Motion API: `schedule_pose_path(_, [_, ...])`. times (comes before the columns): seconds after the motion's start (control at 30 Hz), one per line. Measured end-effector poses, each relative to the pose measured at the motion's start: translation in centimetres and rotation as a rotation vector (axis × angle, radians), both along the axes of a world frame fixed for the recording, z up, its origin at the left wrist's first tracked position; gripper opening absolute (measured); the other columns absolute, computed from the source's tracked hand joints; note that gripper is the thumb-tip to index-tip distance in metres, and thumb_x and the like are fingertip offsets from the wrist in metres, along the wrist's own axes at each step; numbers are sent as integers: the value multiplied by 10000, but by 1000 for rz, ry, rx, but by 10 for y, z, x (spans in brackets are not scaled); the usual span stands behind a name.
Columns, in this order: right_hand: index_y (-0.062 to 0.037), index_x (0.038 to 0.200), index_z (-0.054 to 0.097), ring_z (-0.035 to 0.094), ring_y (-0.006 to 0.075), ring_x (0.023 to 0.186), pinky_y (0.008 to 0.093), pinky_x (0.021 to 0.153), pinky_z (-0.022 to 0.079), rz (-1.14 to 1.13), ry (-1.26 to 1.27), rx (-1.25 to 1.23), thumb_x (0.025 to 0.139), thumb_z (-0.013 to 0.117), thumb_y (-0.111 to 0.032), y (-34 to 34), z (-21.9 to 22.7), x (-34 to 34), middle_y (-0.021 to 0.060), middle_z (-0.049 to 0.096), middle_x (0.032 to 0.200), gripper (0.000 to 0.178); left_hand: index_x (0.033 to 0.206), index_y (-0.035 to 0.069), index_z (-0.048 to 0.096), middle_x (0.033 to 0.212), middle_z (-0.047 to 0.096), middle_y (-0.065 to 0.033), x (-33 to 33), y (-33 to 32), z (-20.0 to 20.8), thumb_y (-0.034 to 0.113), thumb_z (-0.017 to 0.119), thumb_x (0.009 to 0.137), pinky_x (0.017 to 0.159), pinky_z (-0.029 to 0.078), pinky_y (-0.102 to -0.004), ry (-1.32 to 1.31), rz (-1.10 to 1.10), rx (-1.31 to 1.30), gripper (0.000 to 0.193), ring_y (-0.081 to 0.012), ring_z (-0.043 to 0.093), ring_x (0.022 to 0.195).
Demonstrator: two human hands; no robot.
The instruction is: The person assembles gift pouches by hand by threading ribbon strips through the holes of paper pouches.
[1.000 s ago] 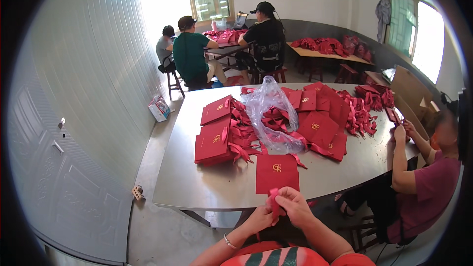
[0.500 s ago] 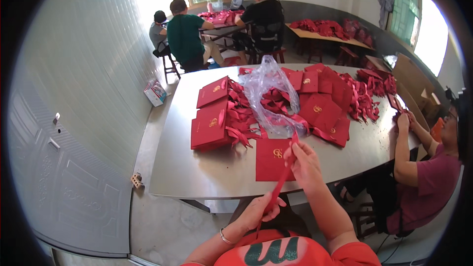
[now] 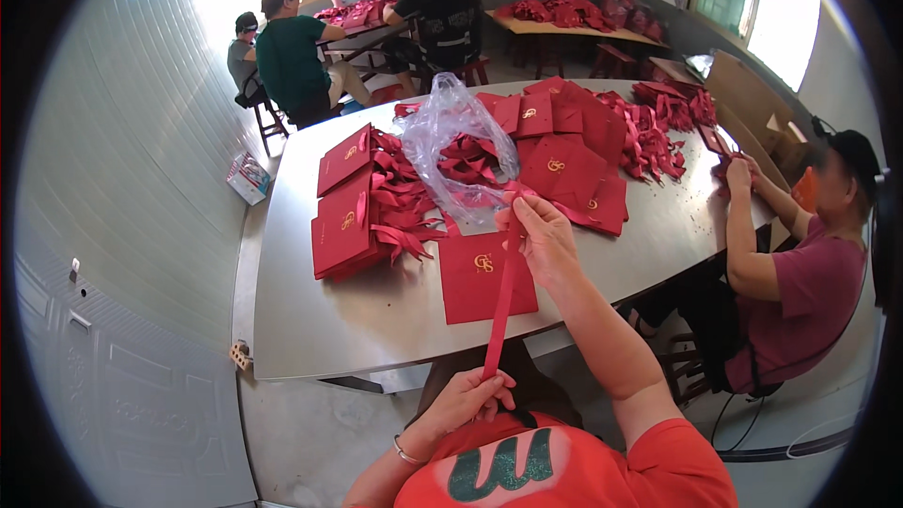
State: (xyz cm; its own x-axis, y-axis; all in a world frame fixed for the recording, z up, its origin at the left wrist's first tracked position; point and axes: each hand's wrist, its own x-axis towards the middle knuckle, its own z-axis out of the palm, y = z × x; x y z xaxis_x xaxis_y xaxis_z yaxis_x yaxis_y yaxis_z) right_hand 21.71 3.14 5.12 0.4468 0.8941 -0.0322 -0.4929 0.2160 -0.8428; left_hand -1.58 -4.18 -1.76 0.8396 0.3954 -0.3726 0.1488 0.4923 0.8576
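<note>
Ribbon point(image 3: 501, 306) was held taut over near edge of table point(image 3: 287, 329), gripped by left hand point(image 3: 473, 397) and right hand point(image 3: 546, 245). Judged light, soft, slippery; best pinched near ends.

- The red ribbon point(image 3: 499, 320) is partly covered by the right hand point(image 3: 546, 243); its lower end is hidden in the left hand point(image 3: 468, 401).
- The ribbon also hides a strip of the flat red bag point(image 3: 467, 293).
- The upper edge crops the head of the co-worker in black point(image 3: 444, 19).
- The seated co-worker's face at right is blurred.
- The pieces on the far-left table point(image 3: 356, 15) are too small to tell apart.
</note>
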Motion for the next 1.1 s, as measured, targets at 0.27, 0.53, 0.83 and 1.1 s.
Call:
schedule_pose_path(0.27, [-7, 1083, 638, 373, 34, 535, 186, 421, 235, 87, 41, 116, 991, 571, -211, -12, 22, 42, -52, 424, 605, 234, 1067, 7, 585, 766, 663, -65, -4, 8, 18, 207, 457, 1038, 492, 447, -208, 66, -64, 31, 240, -83, 576, 535])
schedule_pose_path(0.53, [-11, 987, 647, 415, 19, 558, 181, 428, 248, 170, -328, -80, 968, 599, -200, -35, 12, 65, -46, 499, 636, 196, 1034, -15, 649, 718, 649, -28, -4, 84, 73, 130, 618, 937, 507, 477, -218, 176, -52, 594, 177, -60, 588, 576])
schedule_pose_path(0.83, [-4, 923, 719, 620, 106, 770, 255, 704, 488, 121, -969, -81, 820, 727, -75, -31, -70, 15, 64, 680, 827, 125, 1025, 5, 675, 970, 687, -176, 87, 172, 33, 111, 653, 823, 846, 504, -414, 219, 222, 1577, 229, -328, 646, 952])
schedule_pose_path(1.1, [-5, 885, 719, 618, 111, 734, 255, 674, 484, 5, -1012, -54, 813, 734, -66, -31, -74, 11, 60, 675, 784, 95, 1010, 0, 681, 998, 685, -188, 105, 191, 34, 123, 700, 772, 871, 495, -434, 331, 38, 1629, 269, -353, 637, 986])
